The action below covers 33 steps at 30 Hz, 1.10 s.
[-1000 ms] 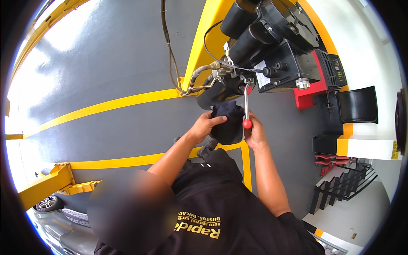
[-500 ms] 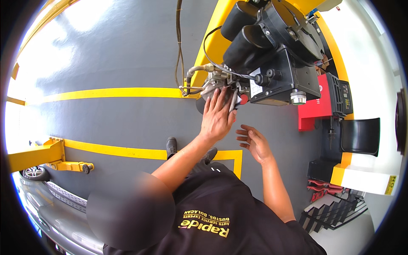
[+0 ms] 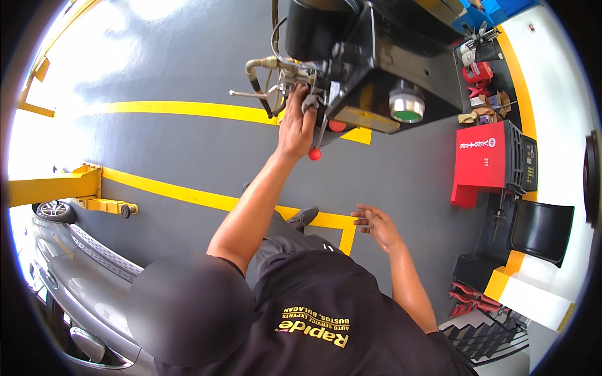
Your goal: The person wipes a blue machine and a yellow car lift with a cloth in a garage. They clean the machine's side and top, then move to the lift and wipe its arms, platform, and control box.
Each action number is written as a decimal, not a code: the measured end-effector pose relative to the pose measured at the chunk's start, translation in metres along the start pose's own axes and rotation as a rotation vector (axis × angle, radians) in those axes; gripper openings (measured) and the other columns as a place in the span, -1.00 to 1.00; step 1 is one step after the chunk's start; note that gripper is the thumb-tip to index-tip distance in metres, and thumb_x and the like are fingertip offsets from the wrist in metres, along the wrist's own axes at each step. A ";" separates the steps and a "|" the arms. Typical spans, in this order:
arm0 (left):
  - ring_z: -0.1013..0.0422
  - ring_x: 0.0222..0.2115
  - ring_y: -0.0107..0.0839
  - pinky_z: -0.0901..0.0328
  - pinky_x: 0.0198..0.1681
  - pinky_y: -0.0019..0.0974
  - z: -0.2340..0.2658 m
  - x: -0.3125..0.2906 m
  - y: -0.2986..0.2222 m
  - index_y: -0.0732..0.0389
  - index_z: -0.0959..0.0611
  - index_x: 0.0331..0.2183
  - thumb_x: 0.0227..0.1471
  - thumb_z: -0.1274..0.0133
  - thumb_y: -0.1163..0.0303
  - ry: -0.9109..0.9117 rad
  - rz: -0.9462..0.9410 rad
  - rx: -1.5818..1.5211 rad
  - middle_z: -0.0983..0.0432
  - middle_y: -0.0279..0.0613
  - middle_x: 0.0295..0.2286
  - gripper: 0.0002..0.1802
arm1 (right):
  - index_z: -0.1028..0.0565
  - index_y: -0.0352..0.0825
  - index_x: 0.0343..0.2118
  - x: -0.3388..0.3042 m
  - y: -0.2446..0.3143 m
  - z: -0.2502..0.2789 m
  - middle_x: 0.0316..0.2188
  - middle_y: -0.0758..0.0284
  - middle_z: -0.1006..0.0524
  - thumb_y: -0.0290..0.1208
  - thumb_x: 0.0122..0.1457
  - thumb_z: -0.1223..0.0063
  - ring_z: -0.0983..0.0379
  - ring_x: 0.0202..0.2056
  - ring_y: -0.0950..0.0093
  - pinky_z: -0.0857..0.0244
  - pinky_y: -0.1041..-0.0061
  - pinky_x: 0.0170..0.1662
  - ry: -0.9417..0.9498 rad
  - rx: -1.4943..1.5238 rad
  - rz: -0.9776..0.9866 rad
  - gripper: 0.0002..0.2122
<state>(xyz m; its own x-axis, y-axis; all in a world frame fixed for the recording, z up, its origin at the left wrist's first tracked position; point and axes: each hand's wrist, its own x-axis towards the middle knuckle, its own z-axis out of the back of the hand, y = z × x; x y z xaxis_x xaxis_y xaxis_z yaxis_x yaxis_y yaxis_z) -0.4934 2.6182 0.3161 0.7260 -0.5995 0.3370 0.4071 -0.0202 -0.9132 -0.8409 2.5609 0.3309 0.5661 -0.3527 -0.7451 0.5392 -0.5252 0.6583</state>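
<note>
My left hand [image 3: 296,128] reaches up to the metal valve block [image 3: 291,78] of a black power unit. A crumpled grey rag [image 3: 311,101] is in its fingers, pressed against the fittings; the fingertips are partly hidden. Just beside the hand, a thin lever with a red ball knob [image 3: 315,154] points down, and a second red knob [image 3: 337,126] sits under the unit. A bent hose fitting [image 3: 258,64] curves out to the left. Over the floor, my right hand [image 3: 379,227] hangs in the air, fingers apart and holding nothing.
The unit's black box [image 3: 417,66] with a silver-rimmed green button [image 3: 406,108] juts out at head height. To the right stand a red machine [image 3: 481,160] and a black chair [image 3: 542,232]. A yellow lift arm [image 3: 56,188] and a grey car [image 3: 100,276] are on the left.
My left hand has shifted left and up along the valve block with the rag. The power unit now looms closer and the red-knobbed lever shows. My right hand has dropped slightly, still empty.
</note>
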 end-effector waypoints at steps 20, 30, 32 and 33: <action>-0.19 -0.50 -0.63 -0.12 -0.45 -0.47 -0.052 -0.103 0.021 0.12 -0.54 -0.36 0.33 0.10 0.01 -0.215 0.578 -0.811 -0.36 -0.47 -0.49 -0.61 | -0.41 -0.30 0.21 -0.002 -0.006 0.008 -0.02 0.28 -0.59 -0.26 0.44 0.13 -0.50 -0.03 0.45 -0.37 0.41 0.03 0.006 -0.189 -0.124 -0.63; -0.20 -0.57 -0.54 -0.19 -0.46 -0.40 -0.044 -0.054 0.056 0.22 -0.22 0.30 0.38 0.19 0.01 -0.257 0.511 -0.796 -0.30 -0.31 -0.44 -0.35 | -0.38 -0.33 0.22 0.045 0.026 -0.039 -0.01 0.25 -0.60 -0.21 0.43 0.09 -0.51 -0.01 0.42 -0.34 0.36 0.06 0.070 -0.403 -0.269 -0.59; -0.44 -0.28 -0.30 -0.33 -0.10 -0.23 -0.052 -0.062 0.081 0.25 -0.22 0.32 0.38 0.20 0.02 -0.205 0.464 -0.666 -0.45 -0.07 -0.20 -0.32 | -0.38 -0.34 0.22 0.056 0.032 -0.061 0.00 0.24 -0.59 -0.20 0.43 0.09 -0.51 0.00 0.41 -0.34 0.35 0.07 0.106 -0.438 -0.306 -0.58; -0.36 -0.10 -0.21 -0.23 0.04 -0.18 -0.059 -0.069 0.094 0.27 -0.22 0.32 0.37 0.21 0.00 -0.273 0.456 -0.555 -0.40 0.01 -0.08 -0.31 | -0.38 -0.33 0.22 0.067 0.038 -0.075 0.00 0.23 -0.59 -0.20 0.43 0.09 -0.51 0.01 0.41 -0.34 0.34 0.07 0.136 -0.461 -0.309 -0.58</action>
<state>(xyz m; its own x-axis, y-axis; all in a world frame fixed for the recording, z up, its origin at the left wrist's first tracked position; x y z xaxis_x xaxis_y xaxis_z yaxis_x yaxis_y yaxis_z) -0.5381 2.6104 0.1938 0.8960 -0.4272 -0.1214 -0.2507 -0.2609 -0.9322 -0.7360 2.5756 0.3144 0.3974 -0.1178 -0.9101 0.8915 -0.1854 0.4133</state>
